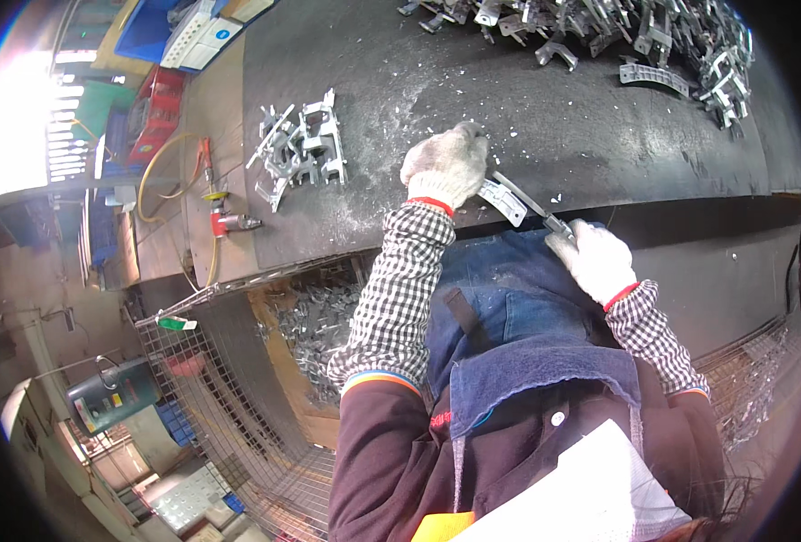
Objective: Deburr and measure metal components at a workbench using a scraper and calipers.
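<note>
My left hand (446,165), in a white knit glove, is closed on one end of a curved silver metal casting (506,204) near the bench's front edge. Its fingers hide the far end of that piece. In my gloved right hand (596,263) is a slim file (529,200), gripped at its near end. The file's long grey blade slants up and left along the casting, its tip close to my left hand; whether they touch I cannot tell. To the left, a small group of similar castings (303,149) lies on the dark bench top (373,90).
A big heap of castings (653,36) covers the far right. A red air tool (229,222) with a yellow hose lies at the left, near a red bin (159,113) and a blue bin (143,36). Below the bench is a wire cage (229,397). Metal crumbs dot the bench.
</note>
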Motion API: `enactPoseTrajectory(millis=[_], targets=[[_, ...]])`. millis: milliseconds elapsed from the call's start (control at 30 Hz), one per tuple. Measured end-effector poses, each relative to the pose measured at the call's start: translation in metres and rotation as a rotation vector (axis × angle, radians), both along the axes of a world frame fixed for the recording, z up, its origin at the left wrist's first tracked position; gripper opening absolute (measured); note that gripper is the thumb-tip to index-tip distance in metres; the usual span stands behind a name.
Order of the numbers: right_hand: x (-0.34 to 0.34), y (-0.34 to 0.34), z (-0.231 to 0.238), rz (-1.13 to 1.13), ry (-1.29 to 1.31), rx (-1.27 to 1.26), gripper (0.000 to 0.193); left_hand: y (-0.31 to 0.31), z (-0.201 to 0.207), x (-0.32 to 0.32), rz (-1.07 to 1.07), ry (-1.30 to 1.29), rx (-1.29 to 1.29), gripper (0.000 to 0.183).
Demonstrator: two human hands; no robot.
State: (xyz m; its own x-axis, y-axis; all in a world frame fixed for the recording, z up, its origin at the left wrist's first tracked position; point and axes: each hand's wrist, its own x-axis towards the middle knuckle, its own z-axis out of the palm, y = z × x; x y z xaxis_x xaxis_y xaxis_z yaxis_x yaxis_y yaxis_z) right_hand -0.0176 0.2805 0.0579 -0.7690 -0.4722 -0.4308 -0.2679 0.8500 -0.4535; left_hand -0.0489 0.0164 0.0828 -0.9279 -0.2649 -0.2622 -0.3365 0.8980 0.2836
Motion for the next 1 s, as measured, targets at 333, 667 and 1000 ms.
enactPoseTrajectory(millis=[333,667,1000], targets=[[-0.001,-0.001,-0.004,0.049,-0.051,-0.083,0.055,-0.011,-0.028,0.025,0.023,0.185,0.069,0.033],[0.023,-0.007,-0.010,0.174,0.109,0.018,0.054,-0.020,-0.086,0.062,-0.016,0.939,0.067,0.035],[0.031,0.004,-0.054,0.242,0.719,0.013,0.060,-0.025,-0.093,0.065,0.004,0.867,0.070,0.030]])
